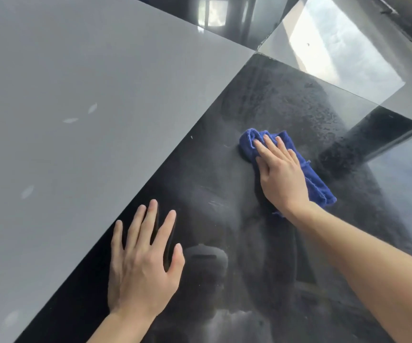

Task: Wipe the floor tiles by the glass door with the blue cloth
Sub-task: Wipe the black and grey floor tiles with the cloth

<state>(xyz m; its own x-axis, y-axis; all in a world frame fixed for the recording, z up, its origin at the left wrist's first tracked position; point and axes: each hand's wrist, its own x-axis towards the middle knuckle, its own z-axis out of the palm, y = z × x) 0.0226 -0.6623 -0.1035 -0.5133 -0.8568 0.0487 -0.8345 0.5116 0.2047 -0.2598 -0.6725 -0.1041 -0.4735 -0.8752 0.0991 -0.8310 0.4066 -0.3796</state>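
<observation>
Left hand (142,263) nearest the camera, flat on the glossy black floor tile (224,194), fingers straight and spread, holding nothing; likely there as a prop for body weight while leaning forward. Right hand (280,174) further out on the same tile, palm down, fingers extended and pressing on the bunched blue microfibre cloth (316,184); no pinch, so it reads as a flat push to keep cloth contact wide for wiping. Cloth sits mid-tile, partly under the palm, one end sticking out past the wrist side, the other past the fingertips. Dusty haze and specks show on the tile around the cloth, so wiping looks partly done at best. Pale grey matte floor tile (64,95) to the left has whitish smudges. Glass door panel (348,58) beyond, bright reflections.
</observation>
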